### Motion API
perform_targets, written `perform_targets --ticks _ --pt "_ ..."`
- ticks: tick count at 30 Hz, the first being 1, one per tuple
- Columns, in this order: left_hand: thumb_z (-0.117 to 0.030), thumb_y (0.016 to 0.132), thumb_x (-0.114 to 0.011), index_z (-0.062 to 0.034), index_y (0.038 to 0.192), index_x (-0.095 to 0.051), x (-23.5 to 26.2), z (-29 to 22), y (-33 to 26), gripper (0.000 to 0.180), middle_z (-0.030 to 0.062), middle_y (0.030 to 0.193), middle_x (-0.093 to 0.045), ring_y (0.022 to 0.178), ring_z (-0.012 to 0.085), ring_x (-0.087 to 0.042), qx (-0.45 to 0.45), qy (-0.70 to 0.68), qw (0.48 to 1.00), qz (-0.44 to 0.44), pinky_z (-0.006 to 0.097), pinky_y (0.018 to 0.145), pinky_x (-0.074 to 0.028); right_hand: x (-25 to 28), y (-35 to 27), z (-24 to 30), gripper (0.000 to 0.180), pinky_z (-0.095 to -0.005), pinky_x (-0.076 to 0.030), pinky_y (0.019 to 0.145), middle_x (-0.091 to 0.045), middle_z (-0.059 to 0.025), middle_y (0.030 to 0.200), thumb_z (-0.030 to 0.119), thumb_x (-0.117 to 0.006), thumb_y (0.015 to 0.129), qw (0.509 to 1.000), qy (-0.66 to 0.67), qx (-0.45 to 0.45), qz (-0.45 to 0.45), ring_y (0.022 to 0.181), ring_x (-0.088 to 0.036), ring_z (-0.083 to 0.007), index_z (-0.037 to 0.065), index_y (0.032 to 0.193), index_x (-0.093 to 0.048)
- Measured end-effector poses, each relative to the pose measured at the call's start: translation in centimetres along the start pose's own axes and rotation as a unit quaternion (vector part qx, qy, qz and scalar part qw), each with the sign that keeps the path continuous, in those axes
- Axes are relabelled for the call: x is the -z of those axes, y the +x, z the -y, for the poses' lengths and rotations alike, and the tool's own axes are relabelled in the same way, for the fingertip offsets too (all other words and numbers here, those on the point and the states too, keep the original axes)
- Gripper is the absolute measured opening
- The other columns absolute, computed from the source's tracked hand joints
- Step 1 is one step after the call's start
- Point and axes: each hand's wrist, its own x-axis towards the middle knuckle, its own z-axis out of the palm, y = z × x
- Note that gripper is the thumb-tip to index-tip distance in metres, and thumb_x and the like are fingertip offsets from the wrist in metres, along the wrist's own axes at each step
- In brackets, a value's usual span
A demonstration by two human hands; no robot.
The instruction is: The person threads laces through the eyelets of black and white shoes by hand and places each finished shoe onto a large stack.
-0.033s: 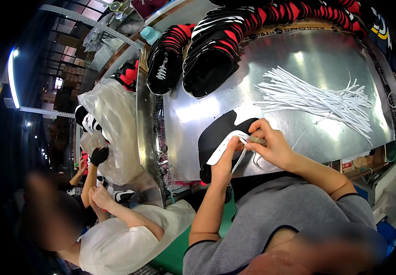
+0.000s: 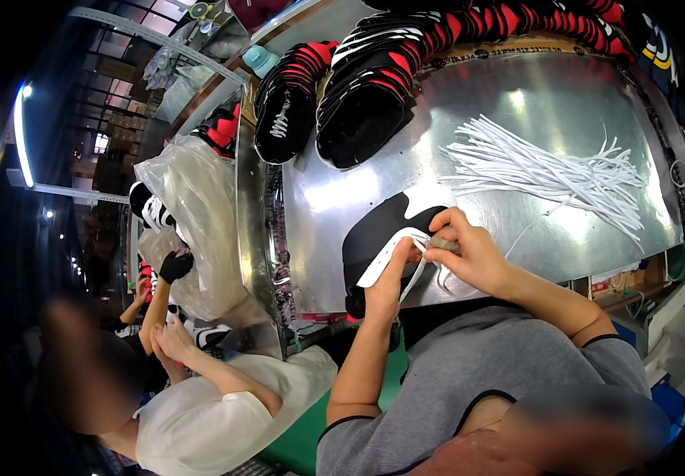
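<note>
A black and white shoe upper (image 2: 373, 230) lies on the metal tabletop in front of me. My left hand (image 2: 387, 278) grips its white eyelet strip, thumb along the row of holes. Close beside it, my right hand (image 2: 469, 252) pinches a small tool with a brownish handle (image 2: 446, 245); the tip is hidden at the strip. A white shoelace (image 2: 415, 279) passes by my fingers, its loose end hanging below the strip. To the right on the table lies a bundle of white shoelaces (image 2: 549, 170).
Stacked black and red shoe uppers (image 2: 364, 119) line the table's far side, with another stack (image 2: 284, 119) to their left. A clear plastic bag (image 2: 200, 214) bulges on the left bench. There, a co-worker's black-gloved hand (image 2: 176, 266) and another person in white (image 2: 207, 420) are at work.
The co-worker's black-gloved hand has shifted slightly up and to the right by the plastic bag. My own hands stay at nearly the same spot on the upper.
</note>
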Motion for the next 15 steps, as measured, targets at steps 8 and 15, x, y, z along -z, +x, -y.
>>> perform_targets --ticks 8,15 --pt "-0.019 0.096 -0.065 0.0001 0.102 -0.07 -0.1 0.0 -0.6 0.021 0.0044 0.089 -0.07 0.078 0.0103 -0.064 -0.054 0.06 0.997 -0.013 0.025 0.072 -0.051 0.9 0.2 0.7 0.016 -0.036 -0.05 0.066 -0.068 -0.0117 0.082 0.017 -0.059 0.095 0.995 -0.06 0.074 -0.003 0.075 -0.067 -0.0292 0.004 0.101 -0.054" --pt "-0.012 0.096 -0.063 0.0022 0.107 -0.068 -0.4 -0.1 -0.4 0.019 0.0056 0.095 -0.07 0.083 0.0106 -0.065 -0.096 0.095 0.991 0.017 0.025 0.074 -0.052 1.8 1.3 0.3 0.014 -0.0383 -0.048 0.062 -0.067 -0.0109 0.075 0.018 -0.06 0.093 0.99 -0.118 0.077 0.033 0.07 -0.066 -0.0295 0.005 0.095 -0.055"
